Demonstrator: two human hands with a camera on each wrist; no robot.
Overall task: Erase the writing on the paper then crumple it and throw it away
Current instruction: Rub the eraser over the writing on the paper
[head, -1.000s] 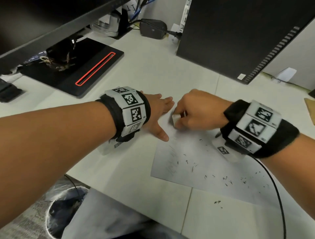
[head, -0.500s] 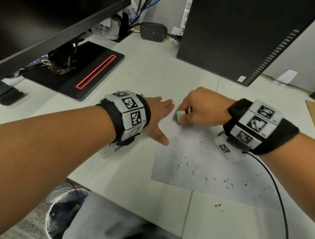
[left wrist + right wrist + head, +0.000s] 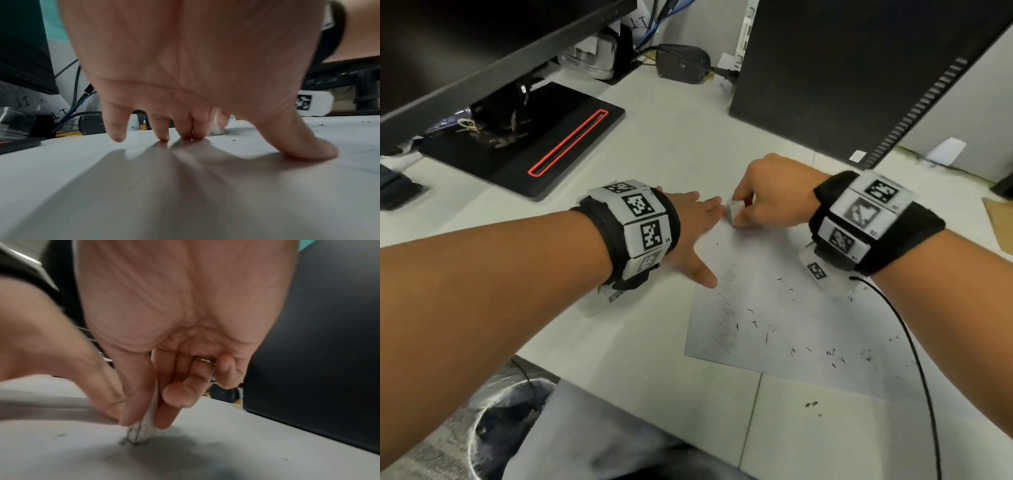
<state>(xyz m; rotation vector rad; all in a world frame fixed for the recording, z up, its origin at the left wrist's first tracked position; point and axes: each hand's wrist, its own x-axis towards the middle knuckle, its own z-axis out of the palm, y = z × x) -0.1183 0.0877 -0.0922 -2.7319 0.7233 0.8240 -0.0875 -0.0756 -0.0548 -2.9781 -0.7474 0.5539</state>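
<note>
Paper [image 3: 784, 308] pinned flat by the spread left hand [image 3: 690, 233] so it cannot slide; right hand [image 3: 774, 202] fingers pinch eraser [image 3: 734, 210], rubbing just beside them.

left hand [image 3: 690, 233]: centre frame, fingers straight and spread, pressed flat
right hand [image 3: 774, 200]: right of centre, fingers curled in a pinch

Head view looks down; wrist views skim the shared desk [image 3: 674, 144].
</note>
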